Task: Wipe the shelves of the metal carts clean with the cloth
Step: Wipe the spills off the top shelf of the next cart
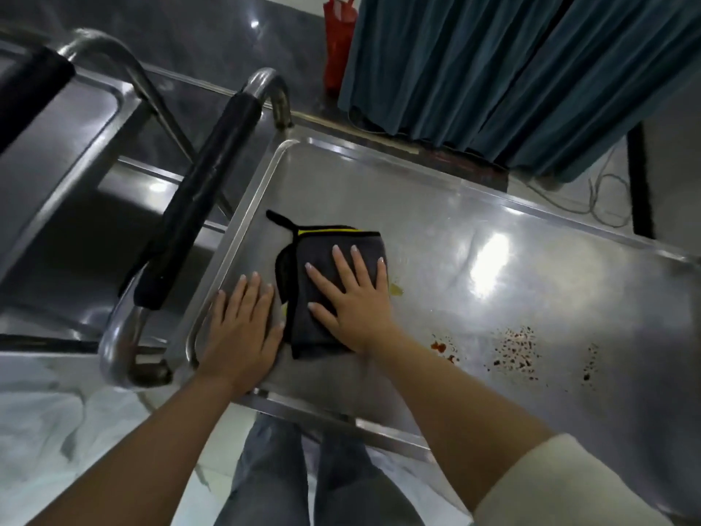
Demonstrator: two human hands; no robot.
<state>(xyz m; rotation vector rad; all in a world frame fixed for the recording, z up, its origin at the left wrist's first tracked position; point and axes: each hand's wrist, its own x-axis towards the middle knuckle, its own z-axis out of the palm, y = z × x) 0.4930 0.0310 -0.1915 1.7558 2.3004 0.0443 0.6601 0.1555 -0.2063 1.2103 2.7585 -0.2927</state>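
A folded dark grey cloth with black and yellow trim lies on the top shelf of a steel cart, near its left end. My right hand presses flat on the cloth, fingers spread and straight. My left hand rests flat on the bare shelf just left of the cloth, by the raised rim. A yellowish smear shows right beside the cloth. Red spots and dark speckles mark the shelf further right.
The cart's handle with a black grip curves up at the left end. A second steel cart stands to the left. Teal curtains and a red bag lie beyond the far rim. My legs are below the near rim.
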